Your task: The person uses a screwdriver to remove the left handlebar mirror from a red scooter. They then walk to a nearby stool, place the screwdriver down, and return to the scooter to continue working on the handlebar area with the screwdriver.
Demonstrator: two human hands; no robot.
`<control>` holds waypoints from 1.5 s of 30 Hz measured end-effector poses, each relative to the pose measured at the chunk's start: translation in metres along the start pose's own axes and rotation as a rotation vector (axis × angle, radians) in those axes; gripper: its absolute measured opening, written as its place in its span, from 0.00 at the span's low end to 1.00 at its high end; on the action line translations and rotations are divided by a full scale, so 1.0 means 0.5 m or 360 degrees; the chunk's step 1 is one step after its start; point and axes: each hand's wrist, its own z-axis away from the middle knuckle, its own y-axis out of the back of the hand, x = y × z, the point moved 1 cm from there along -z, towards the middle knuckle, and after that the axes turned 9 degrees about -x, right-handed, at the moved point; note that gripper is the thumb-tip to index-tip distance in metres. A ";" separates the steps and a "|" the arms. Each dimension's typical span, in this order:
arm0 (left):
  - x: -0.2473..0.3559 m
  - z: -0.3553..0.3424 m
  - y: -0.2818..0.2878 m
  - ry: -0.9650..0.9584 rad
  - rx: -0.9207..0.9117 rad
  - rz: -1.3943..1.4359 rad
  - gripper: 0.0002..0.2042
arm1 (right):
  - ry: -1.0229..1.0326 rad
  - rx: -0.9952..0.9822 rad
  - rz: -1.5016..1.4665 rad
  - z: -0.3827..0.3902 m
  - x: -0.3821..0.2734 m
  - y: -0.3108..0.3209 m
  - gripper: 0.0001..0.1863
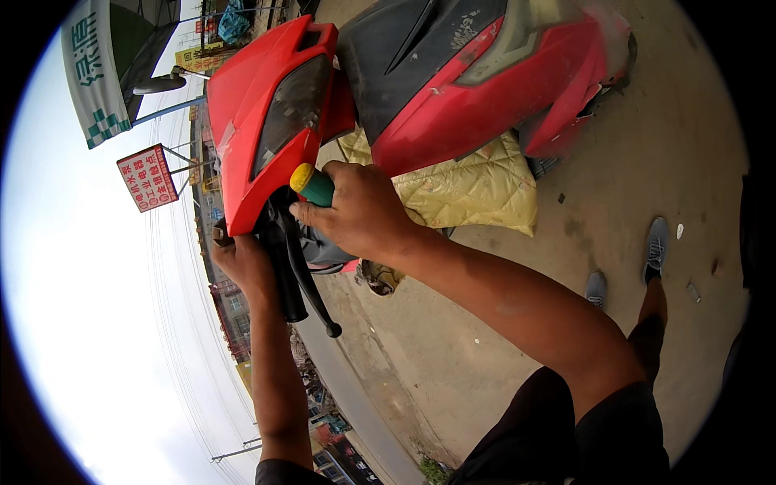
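We grip a green-and-yellow screwdriver handle in our right hand, fingers closed around it, just beside the red scooter's headlight cowl. Our left hand clasps the handlebar grip below the cowl, by the black brake lever.

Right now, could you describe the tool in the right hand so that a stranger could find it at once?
Start at the red scooter and go to its red front cover. Just below it, the right hand grips a screwdriver above the black brake lever. Its green handle with a yellow end cap is unlike anything nearby.
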 end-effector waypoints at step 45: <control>0.000 0.013 0.009 0.0047 -0.0120 0.0563 0.22 | 0.0144 0.0009 0.0179 -0.054 0.002 0.031 0.19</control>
